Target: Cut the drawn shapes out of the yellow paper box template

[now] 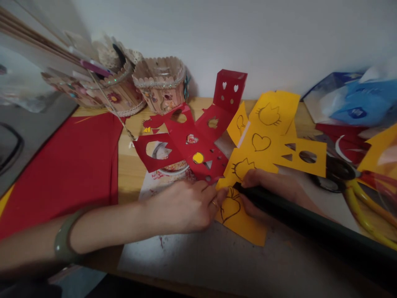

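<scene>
My left hand (192,207), with a ring and a green bangle (66,236), is closed, its fingertips at the left edge of a yellow card cutout (263,124). Hearts and spiky-topped shapes are drawn on that card in dark lines. My right hand (266,186) is closed around a long dark stick-like tool (288,211). Its dark tip lies on the card, just above the lowest drawn heart; the tool's kind does not show clearly. Beside the yellow card is a red card cutout (180,136), with heart, triangle and round holes.
Red sheets (62,165) lie at left. Decorated stick baskets (161,85) stand at the wall, one holding pens. Scissors (335,174), yellow-handled pliers (359,207) and a blue tissue pack (356,103) are at right. A grey board (173,256) lies below my hands.
</scene>
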`<action>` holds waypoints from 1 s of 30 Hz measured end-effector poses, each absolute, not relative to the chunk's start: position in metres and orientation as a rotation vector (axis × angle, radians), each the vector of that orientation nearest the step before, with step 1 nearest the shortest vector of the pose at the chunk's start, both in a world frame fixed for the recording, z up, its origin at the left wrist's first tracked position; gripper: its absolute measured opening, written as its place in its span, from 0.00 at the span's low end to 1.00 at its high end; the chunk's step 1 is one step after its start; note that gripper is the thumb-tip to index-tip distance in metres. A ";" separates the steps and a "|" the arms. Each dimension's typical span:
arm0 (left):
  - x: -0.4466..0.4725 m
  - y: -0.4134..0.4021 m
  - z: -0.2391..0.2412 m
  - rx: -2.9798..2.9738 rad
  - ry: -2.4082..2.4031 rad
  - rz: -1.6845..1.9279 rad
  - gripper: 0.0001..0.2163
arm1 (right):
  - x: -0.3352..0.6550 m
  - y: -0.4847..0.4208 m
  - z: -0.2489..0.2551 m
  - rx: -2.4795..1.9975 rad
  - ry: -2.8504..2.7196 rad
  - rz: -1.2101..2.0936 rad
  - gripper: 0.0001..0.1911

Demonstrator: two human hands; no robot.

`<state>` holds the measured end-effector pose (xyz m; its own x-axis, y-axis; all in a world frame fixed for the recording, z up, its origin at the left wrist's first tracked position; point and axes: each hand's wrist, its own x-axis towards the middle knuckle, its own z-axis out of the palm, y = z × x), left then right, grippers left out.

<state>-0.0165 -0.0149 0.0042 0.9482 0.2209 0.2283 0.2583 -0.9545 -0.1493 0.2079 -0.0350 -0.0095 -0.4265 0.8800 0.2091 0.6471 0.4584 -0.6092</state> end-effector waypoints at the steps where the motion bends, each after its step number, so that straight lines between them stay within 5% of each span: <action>1: -0.016 -0.015 0.004 -2.922 -0.366 -0.310 0.12 | 0.208 -0.035 -0.009 -1.268 -2.206 0.606 0.07; 16: -0.012 -0.018 0.004 -2.958 -0.448 -0.351 0.07 | 0.208 -0.035 0.002 -1.223 -2.227 0.669 0.05; 25: 0.001 -0.032 0.023 -3.355 -0.794 0.153 0.06 | 0.214 -0.035 0.004 -1.223 -2.092 0.947 0.03; 30: 0.003 -0.033 0.020 -3.402 -0.615 -0.046 0.09 | 0.218 -0.033 0.009 -1.208 -2.185 0.908 0.02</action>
<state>0.0029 -0.0328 0.0204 0.9379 0.3457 -0.0300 0.3375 -0.8887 0.3104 0.2183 -0.0334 0.0089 -0.4953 0.8640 0.0904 0.5453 0.3902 -0.7418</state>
